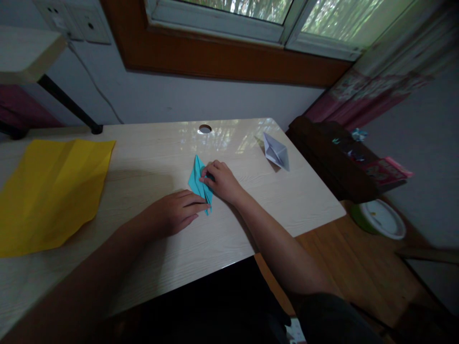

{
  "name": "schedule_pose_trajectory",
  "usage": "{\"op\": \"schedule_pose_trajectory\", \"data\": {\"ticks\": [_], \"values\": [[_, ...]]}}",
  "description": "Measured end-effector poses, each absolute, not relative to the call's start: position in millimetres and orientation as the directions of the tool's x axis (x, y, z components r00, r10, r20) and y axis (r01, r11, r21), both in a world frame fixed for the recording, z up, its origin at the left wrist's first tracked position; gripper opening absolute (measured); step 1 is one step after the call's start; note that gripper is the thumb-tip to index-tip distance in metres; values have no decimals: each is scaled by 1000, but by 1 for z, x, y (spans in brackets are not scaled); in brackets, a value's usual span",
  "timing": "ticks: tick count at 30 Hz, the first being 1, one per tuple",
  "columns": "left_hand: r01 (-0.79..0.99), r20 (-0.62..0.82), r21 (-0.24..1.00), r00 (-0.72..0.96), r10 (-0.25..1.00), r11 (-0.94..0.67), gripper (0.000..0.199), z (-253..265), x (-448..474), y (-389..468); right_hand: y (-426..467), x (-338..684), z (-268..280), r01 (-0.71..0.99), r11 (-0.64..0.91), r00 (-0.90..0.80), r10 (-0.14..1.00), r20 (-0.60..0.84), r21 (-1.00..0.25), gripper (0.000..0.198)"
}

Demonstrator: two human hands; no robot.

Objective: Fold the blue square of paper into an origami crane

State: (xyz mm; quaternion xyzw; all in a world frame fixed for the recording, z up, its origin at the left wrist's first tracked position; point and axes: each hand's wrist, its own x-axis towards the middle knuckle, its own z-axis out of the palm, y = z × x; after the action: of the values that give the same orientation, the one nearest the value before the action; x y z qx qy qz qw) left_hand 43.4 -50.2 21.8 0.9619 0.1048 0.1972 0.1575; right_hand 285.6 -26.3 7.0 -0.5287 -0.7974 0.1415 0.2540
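Turquoise folded paper (195, 180), elongated diamond outline, layered creases, pointed far tip beyond right hand (221, 181), middle at its fingertips, split near end at fingertips of left hand (179, 210)

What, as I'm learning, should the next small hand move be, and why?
Perhaps press the near end of the turquoise paper flat with the left hand: two narrow tips stand apart there, beside that hand, and the right hand touches the paper farther up.
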Motion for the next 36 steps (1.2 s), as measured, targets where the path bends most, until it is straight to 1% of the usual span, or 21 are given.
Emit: {"op": "schedule_pose_trajectory", "data": {"ticks": [7,11,13,17,19,22,25,29,31,36], "values": [[122,364,321,900,241,-939,35,18,44,-49,-27,285,8,776,393,-309,919,247,-493,11],[125,368,302,899,237,-945,32,18,44,-49,-31,285,11,760,414,-309,908,282,-501,12],[129,368,301,898,240,-945,33,19,45,-49,-33,287,13,719,442,-324,896,304,-536,12],[133,380,301,891,247,-944,32,18,44,-48,-40,292,19,575,513,-409,855,319,-638,10],[149,397,295,879,263,-944,31,18,43,-46,-42,294,22,510,542,-471,826,310,-668,7],[173,417,276,865,280,-946,33,17,39,-42,-44,298,26,443,559,-549,788,281,-701,8],[191,402,260,870,286,-946,37,15,35,-38,-45,301,27,407,580,-592,756,280,-706,9],[205,402,241,869,290,-949,36,13,32,-37,-44,302,25,407,591,-607,745,278,-696,12],[201,416,236,863,286,-951,35,12,32,-37,-43,302,23,423,592,-612,745,266,-685,11],[222,421,228,856,301,-948,37,10,32,-37,-40,302,19,417,626,-628,723,290,-659,7]]}}
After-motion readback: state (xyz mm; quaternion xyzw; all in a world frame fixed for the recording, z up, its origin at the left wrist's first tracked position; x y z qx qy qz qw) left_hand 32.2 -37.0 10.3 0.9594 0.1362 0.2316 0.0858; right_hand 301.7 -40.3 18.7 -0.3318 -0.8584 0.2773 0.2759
